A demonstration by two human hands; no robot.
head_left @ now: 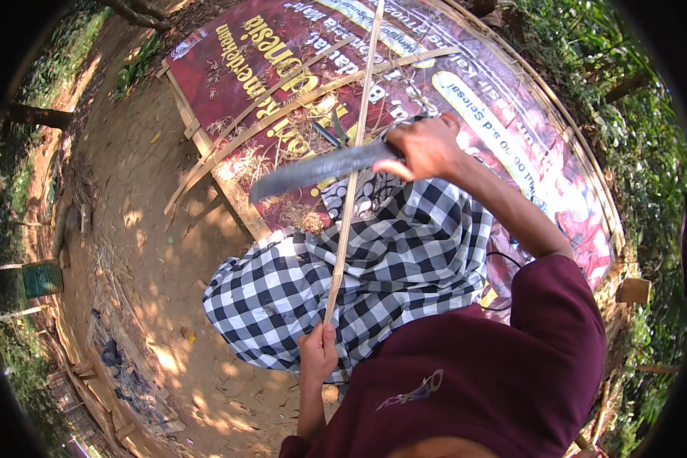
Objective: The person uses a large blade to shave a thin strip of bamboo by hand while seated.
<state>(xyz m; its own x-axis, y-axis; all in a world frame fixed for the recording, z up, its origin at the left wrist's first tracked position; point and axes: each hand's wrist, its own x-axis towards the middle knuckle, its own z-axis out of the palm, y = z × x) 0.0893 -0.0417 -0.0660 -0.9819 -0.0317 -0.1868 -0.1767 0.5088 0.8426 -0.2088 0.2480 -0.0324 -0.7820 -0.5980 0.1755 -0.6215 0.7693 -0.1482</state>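
My left hand (318, 351) is closed around the lower end of a long, thin bamboo strip (348, 217), which runs up over my lap and beyond the far edge of the banner. In my right hand (429, 145) is the handle of a machete with a broad dark blade (305, 172) pointing left. The blade crosses the strip; I cannot tell whether they touch. Black-and-white checked cloth (282, 286) covers my legs beneath the strip. Past the blade, a dark pointed tool (328, 135), partly hidden, lies on the banner.
A printed maroon banner (221, 72) covers a low platform with a wooden edge (198, 141). Curved bamboo strips (282, 103) and pale shavings (248, 164) lie on it. Bare earth (149, 252) is on the left, with dark charred bits (111, 355). Green plants (626, 114) grow at right.
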